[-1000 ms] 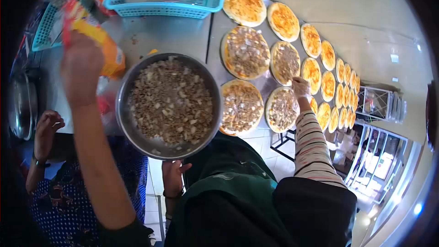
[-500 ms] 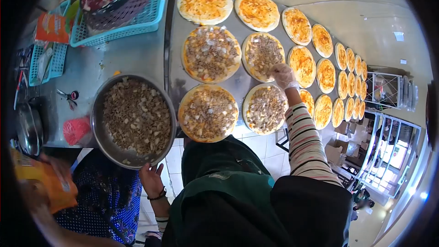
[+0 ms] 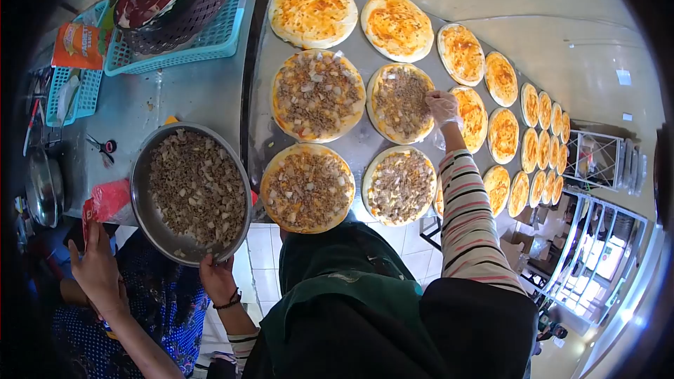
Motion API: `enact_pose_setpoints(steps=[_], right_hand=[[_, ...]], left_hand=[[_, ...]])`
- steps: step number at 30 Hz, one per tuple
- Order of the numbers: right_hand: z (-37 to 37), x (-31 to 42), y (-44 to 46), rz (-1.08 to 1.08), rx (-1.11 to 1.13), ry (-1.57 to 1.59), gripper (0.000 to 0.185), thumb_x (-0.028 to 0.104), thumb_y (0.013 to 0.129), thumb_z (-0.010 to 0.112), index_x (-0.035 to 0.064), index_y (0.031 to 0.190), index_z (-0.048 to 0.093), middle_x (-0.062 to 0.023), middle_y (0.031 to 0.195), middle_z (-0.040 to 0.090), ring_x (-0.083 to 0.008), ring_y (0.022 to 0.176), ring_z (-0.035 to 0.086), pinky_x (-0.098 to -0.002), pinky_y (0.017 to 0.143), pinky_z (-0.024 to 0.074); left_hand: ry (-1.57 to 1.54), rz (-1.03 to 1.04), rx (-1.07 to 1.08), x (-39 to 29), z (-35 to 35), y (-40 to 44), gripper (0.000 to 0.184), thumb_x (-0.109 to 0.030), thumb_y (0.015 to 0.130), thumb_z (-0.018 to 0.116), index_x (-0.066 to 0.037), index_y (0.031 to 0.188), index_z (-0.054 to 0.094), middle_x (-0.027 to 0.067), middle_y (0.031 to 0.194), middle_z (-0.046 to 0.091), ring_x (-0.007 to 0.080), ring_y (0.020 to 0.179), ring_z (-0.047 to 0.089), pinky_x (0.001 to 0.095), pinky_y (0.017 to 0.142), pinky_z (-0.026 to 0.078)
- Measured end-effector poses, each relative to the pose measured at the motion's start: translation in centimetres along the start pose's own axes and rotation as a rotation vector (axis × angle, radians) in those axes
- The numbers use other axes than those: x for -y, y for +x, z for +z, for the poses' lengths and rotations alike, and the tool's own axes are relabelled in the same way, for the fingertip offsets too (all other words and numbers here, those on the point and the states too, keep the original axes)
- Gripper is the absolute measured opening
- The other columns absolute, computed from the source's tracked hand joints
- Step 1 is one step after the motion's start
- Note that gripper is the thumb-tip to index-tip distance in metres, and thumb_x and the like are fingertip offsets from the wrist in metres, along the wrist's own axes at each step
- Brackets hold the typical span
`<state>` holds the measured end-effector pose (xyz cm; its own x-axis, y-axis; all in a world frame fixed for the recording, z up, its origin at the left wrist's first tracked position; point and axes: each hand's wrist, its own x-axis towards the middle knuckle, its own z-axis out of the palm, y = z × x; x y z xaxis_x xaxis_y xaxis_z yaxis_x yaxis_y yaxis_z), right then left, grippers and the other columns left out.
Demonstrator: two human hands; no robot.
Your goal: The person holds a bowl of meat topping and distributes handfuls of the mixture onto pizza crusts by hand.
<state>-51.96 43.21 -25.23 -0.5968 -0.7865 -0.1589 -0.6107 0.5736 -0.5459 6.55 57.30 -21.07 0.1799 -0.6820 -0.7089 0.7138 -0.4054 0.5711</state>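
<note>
My left hand [image 3: 219, 281] grips the near rim of a large metal bowl [image 3: 144, 219], which holds ground meat mixed with pale diced pieces. In a clear plastic glove, my right hand [image 3: 444, 108] is at the right edge of a meat-topped pizza [image 3: 400, 102]. Its fingers are drawn together, and whatever they hold is hidden. Below that lies another pizza with meat [image 3: 400, 186]. Two more meat-covered pizzas, an upper one [image 3: 318, 95] and a lower one [image 3: 307, 188], lie to the left, nearer the bowl.
Rows of pizza bases with orange sauce [image 3: 503, 137] run along the metal table to the right. A co-worker's hand [image 3: 98, 274] is left of the bowl, by a red packet [image 3: 88, 216]. Scissors [image 3: 105, 146], a pink bundle [image 3: 111, 198] and a turquoise basket [image 3: 168, 62] are on the left table.
My left hand and the bowl have shifted slightly left in view. My right hand stays by the same pizza. The co-worker's hand has come up beside the pink bundle; the orange packet is gone from there.
</note>
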Motion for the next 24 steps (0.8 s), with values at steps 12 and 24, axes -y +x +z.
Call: enact_pose_setpoints(steps=[12,24], right_hand=[[1.0,4.0,4.6,-0.194,0.145,-0.292,0.018,0.020,0.066,0.059,0.0066,0.077,0.060,-0.0057,0.068,0.059,-0.0127,0.062,0.054,-0.0243,0.059,0.0436],[2.7,7.9,4.8,-0.023,0.181,-0.295,0.013,0.015,0.068,0.059,0.0064,0.077,0.062,-0.0044,0.066,0.059,-0.0118,0.059,0.054,-0.0239,0.057,0.0444]], left_hand=[[0.036,0.005,-0.089,-0.3,1.2,-0.1,0.046,-0.006,0.073,0.042,0.000,0.117,0.029,0.0160,0.112,0.042,0.0251,0.097,0.048,0.0372,0.073,0.048],[0.146,-0.045,-0.096,-1.2,1.3,-0.3,0.051,-0.001,0.071,0.040,0.002,0.119,0.024,0.0177,0.112,0.039,0.0268,0.099,0.046,0.0395,0.076,0.046]])
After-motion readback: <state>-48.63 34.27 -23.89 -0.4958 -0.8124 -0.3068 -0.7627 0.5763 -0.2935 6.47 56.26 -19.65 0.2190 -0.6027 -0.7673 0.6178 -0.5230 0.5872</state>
